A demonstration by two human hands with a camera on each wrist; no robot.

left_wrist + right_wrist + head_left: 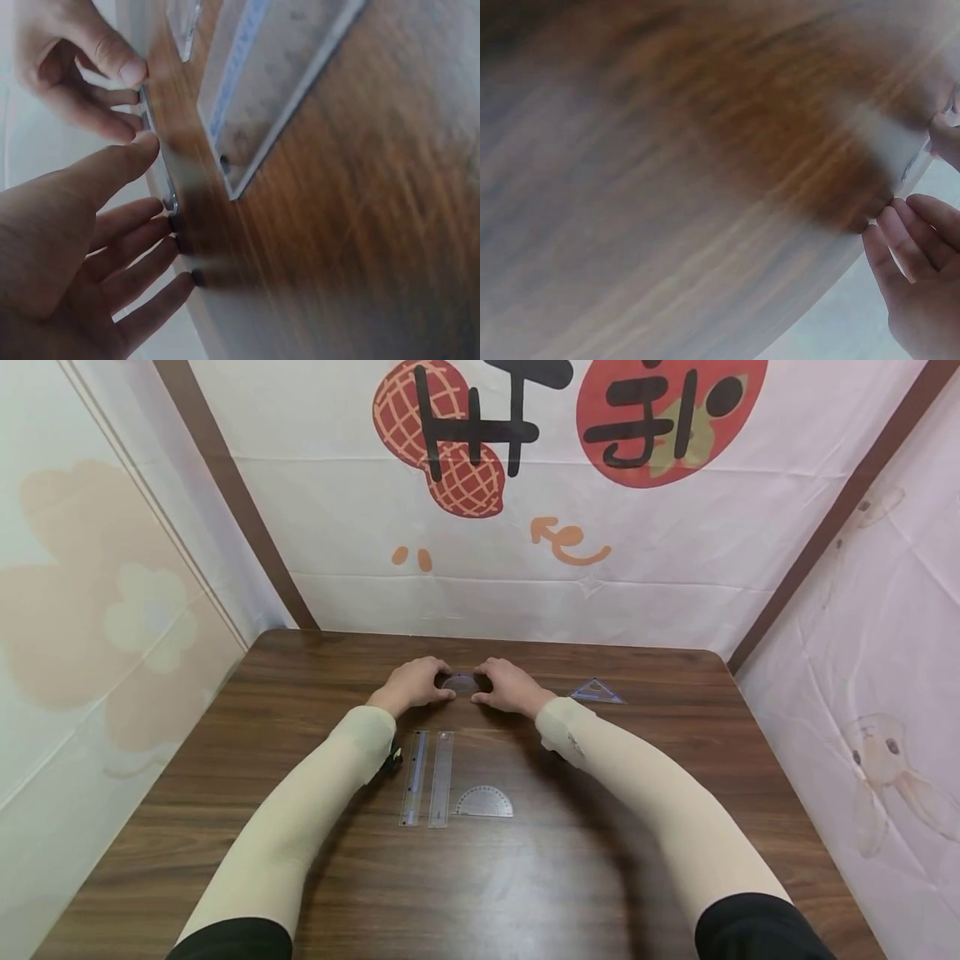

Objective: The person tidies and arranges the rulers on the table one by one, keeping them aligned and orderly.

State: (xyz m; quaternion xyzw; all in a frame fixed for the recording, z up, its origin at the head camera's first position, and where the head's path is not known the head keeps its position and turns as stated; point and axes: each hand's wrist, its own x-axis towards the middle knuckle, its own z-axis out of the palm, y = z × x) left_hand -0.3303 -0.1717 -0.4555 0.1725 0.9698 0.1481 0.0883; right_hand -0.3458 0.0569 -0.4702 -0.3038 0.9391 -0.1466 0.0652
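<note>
Near the far edge of the table, a clear protractor with blue marking [461, 682] lies between the two hands. My left hand [414, 683] holds its left side, thumb toward me and fingers at the far side. On its other side my right hand [510, 685] grips it with thumb and fingertips. In the left wrist view both thumbs meet the edge of the protractor [159, 161], low over the wood. The right wrist view shows the right hand [922, 255] with its fingertips at the table edge; part of the protractor is hidden there.
A ruler with a blue strip [414, 778] and a plain clear ruler [442, 779] lie side by side nearer me. Beside them is a second clear protractor [484, 802]. A blue set square [597, 692] lies right of the right hand. Printed cloth [465, 602] hangs behind the table.
</note>
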